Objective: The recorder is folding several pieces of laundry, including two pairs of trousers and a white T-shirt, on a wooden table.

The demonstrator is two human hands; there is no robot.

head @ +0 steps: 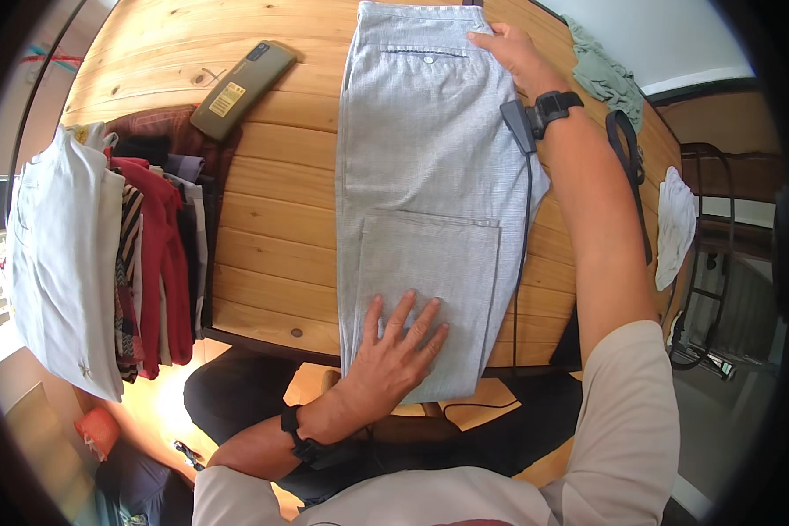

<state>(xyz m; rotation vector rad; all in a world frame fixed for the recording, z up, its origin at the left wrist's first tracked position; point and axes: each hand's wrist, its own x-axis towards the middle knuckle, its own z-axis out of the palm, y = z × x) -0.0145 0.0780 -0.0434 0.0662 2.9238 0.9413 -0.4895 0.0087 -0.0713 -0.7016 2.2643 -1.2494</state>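
Note:
Light grey trousers [427, 144] lie lengthwise on the wooden table [276, 197], waistband at the far side, with a buttoned back pocket facing up. Their lower legs are folded back over the thigh part, and the near fold reaches past the table's near edge. My left hand [401, 348] rests flat on the folded legs, fingers spread. At the waistband's right corner, my right hand [509, 49] has its thumb on top of the cloth and its other fingers mostly hidden underneath. Black straps with a device and cable are on the wrists.
Folded clothes [66, 263] are stacked at the table's left. A smartphone [243, 89] lies between stack and trousers. On the right are a green cloth [605, 72], a black strap [628, 164] and a white cloth [676, 227]. A black cable hangs over the near edge.

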